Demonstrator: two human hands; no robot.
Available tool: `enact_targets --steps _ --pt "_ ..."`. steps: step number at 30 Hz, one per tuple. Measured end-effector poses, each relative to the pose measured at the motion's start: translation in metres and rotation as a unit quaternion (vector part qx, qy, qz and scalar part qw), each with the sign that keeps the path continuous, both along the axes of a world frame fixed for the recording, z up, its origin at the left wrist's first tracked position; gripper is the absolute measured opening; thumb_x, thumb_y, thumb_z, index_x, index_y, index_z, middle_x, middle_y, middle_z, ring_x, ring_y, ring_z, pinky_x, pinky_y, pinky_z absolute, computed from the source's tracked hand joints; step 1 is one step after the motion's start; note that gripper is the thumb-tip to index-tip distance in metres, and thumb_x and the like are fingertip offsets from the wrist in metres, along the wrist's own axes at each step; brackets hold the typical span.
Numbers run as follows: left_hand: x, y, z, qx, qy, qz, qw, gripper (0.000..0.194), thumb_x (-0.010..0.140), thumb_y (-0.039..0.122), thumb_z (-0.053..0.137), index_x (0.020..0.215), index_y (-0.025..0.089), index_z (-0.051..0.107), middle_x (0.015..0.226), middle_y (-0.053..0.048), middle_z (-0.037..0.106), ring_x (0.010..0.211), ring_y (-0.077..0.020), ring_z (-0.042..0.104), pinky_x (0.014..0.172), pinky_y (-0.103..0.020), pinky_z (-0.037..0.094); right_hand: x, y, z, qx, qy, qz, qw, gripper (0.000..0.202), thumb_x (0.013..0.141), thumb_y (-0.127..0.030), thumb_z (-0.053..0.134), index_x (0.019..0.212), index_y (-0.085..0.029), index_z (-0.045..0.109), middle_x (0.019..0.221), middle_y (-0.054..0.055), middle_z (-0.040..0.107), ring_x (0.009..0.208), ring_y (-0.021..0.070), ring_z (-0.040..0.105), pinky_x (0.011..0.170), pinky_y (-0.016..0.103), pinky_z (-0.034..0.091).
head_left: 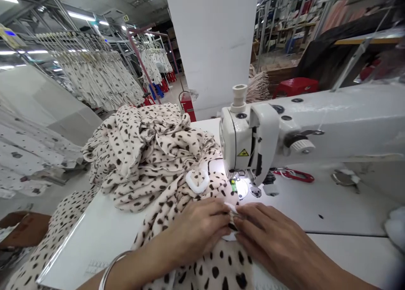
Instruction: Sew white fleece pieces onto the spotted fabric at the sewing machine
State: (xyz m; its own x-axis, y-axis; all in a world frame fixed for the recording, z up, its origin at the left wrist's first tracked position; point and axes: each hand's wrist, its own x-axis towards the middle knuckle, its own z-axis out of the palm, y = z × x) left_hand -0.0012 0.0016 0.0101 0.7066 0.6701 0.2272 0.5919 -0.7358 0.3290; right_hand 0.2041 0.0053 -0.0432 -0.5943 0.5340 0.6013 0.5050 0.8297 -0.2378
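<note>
Cream fleece fabric with dark spots (218,264) lies in front of me on the sewing table, below the needle area of a white sewing machine (243,142). My left hand (202,222) presses on the fabric with bent fingers, gripping its edge. Close beside it, my right hand (265,231) has its fingertips closed on the same edge. A small white piece (230,236) shows between the two hands; its kind is partly hidden by the fingers. A white heart-shaped ring (198,181) rests on the fabric beyond my left hand.
A heap of spotted fabric (152,146) covers the table's left side. Red-handled snippers (295,175) lie behind the needle, under the machine arm. A white pillar (215,49) stands behind the table. Spotted garments (95,74) hang on rails at left, above a cardboard box (27,229).
</note>
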Motion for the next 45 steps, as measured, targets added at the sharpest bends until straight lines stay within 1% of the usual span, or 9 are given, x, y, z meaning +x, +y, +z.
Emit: enact_targets --steps 5,11,15,19,23,28,34,41,45 --pt "0.001 0.000 -0.012 0.079 -0.005 -0.019 0.997 0.019 0.096 0.009 0.048 0.094 0.010 0.068 0.104 -0.013 0.070 0.110 -0.0220 0.063 0.099 -0.034 0.053 0.018 0.014 0.008 -0.117 -0.008 0.042 0.992 0.017 0.096 -0.021 0.050 0.103 -0.022 0.066 0.101 0.005 0.065 0.093 0.0160 0.063 0.080 0.030 0.053" --pt "-0.002 0.001 -0.015 0.050 -0.024 -0.004 0.998 0.020 0.096 0.012 0.048 0.098 0.013 0.069 0.106 -0.013 0.069 0.109 -0.0220 0.064 0.090 -0.034 0.059 0.041 0.037 0.019 -0.043 0.018 -0.072 0.996 0.025 0.098 -0.021 0.045 0.082 -0.019 0.063 0.086 0.006 0.063 0.079 0.0163 0.063 0.066 0.029 0.050" --pt "-0.004 0.000 -0.018 0.036 -0.020 0.015 0.999 0.019 0.095 0.016 0.052 0.101 0.015 0.070 0.108 -0.011 0.070 0.109 -0.0231 0.064 0.092 -0.036 0.058 0.038 0.034 0.012 -0.072 -0.035 -0.042 0.996 0.028 0.099 -0.022 0.041 0.086 -0.020 0.066 0.071 0.002 0.059 0.069 0.0148 0.057 0.059 0.027 0.045" --pt "-0.004 0.000 -0.018 0.049 -0.031 0.014 0.998 0.019 0.095 0.016 0.053 0.097 0.015 0.071 0.109 -0.010 0.071 0.109 -0.0227 0.064 0.095 -0.036 0.056 0.032 0.027 0.005 -0.089 -0.041 -0.011 0.995 0.026 0.100 -0.022 0.043 0.093 -0.020 0.068 0.080 0.003 0.064 0.074 0.0152 0.057 0.065 0.029 0.044" --pt "-0.003 0.002 -0.018 0.056 -0.040 0.013 0.998 0.017 0.094 0.016 0.055 0.096 0.014 0.072 0.107 -0.009 0.072 0.107 -0.0222 0.066 0.097 -0.035 0.055 0.030 0.023 0.007 -0.098 -0.031 -0.001 0.995 0.024 0.099 -0.021 0.044 0.092 -0.020 0.067 0.084 0.004 0.063 0.076 0.0154 0.055 0.064 0.028 0.043" --pt "-0.004 0.003 -0.020 0.055 -0.036 0.014 0.998 0.016 0.094 0.017 0.056 0.097 0.015 0.072 0.108 -0.009 0.072 0.107 -0.0218 0.066 0.098 -0.036 0.054 0.029 0.022 0.006 -0.127 -0.027 0.014 0.991 0.019 0.097 -0.019 0.048 0.104 -0.019 0.066 0.092 0.004 0.063 0.082 0.0158 0.056 0.071 0.028 0.045" --pt "-0.004 0.002 -0.019 0.059 -0.041 0.014 0.997 0.016 0.093 0.018 0.057 0.095 0.014 0.072 0.106 -0.009 0.073 0.105 -0.0213 0.068 0.097 -0.034 0.055 0.025 0.023 0.002 -0.151 -0.010 -0.002 0.988 0.018 0.097 -0.019 0.048 0.099 -0.019 0.066 0.087 0.004 0.062 0.079 0.0160 0.055 0.068 0.028 0.045" --pt "-0.004 0.003 -0.021 0.086 -0.050 0.001 0.995 0.016 0.094 0.018 0.056 0.096 0.014 0.072 0.107 -0.008 0.073 0.104 -0.0196 0.069 0.096 -0.032 0.056 0.024 0.021 0.008 -0.294 -0.005 -0.017 0.956 0.018 0.098 -0.028 0.047 0.099 -0.022 0.064 0.088 0.002 0.062 0.083 0.0166 0.057 0.073 0.031 0.045" --pt "-0.003 0.004 -0.020 0.090 -0.049 -0.001 0.995 0.018 0.095 0.018 0.054 0.095 0.014 0.072 0.107 -0.008 0.073 0.101 -0.0187 0.071 0.094 -0.031 0.057 0.023 0.020 0.011 -0.322 0.000 -0.023 0.947 0.017 0.097 -0.029 0.049 0.097 -0.022 0.064 0.086 0.002 0.062 0.082 0.0179 0.057 0.070 0.032 0.045"
